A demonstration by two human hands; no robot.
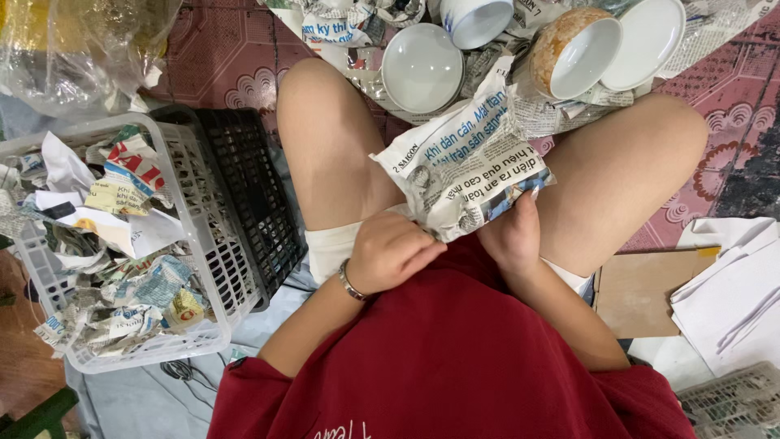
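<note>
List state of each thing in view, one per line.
Left hand: closed on newspaper bundle's lower edge.
Right hand: gripping the bundle from below.
Newspaper bundle: crumpled, held over the lap.
White basket: filled with crumpled newspaper.
Black crate: tucked beside the basket.
Brown-rimmed bowl: unwrapped, tilted on its side.
White plate: unwrapped, face up.

A crumpled newspaper-wrapped bundle, white with blue and black print and a small colour photo patch, is held at the centre of the view, over the lap. At nine o'clock, torn newspaper wrappings in white, grey, red and yellow are heaped in a white plastic basket. At three o'clock, a flat brown cardboard piece is seen on the floor.
</note>
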